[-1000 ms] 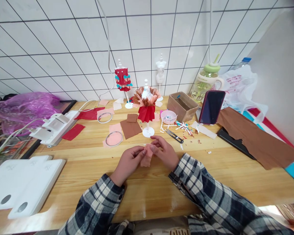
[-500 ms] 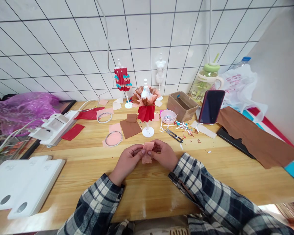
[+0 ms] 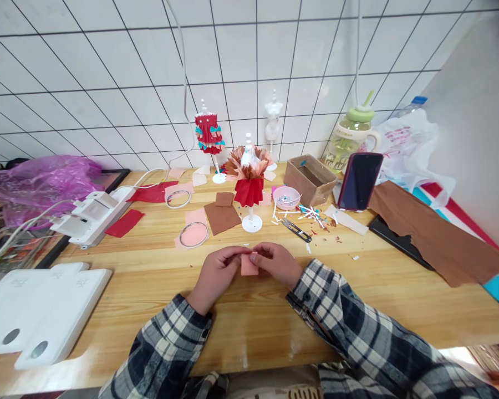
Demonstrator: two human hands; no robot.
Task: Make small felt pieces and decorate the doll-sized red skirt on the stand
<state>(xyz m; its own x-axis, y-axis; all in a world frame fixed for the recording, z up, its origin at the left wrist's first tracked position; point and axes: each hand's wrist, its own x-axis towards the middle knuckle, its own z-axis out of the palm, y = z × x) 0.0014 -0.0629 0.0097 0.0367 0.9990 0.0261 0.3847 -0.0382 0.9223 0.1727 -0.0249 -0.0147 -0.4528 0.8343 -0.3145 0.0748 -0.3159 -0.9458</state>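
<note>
A small folded piece of pink crepe paper [image 3: 249, 266] is pinched between my two hands above the table. My left hand [image 3: 218, 272] has its fingers closed at the piece's left and upper edge. On the other side, my right hand [image 3: 278, 264] presses its thumb on the upper right corner. Just beyond them stands a miniature dress form [image 3: 248, 188] with a red paper skirt and a ruffled brown and pink top. Thread snips [image 3: 296, 230] lie beyond my right hand, and brown paper squares [image 3: 222, 218] lie beyond my left.
Behind are a dress form in red with bows [image 3: 209, 133] and a bare white one [image 3: 273, 119]. To the right are a pink bowl [image 3: 286, 197], cardboard box [image 3: 310, 180], phone [image 3: 360, 182] and bottle [image 3: 349, 141]. Metal rings [image 3: 193, 235], a power strip [image 3: 102, 219] and white boards [image 3: 45, 310] sit left.
The pink paper has been folded over into a shorter, neater rectangle. Both hands have shifted slightly, still holding it.
</note>
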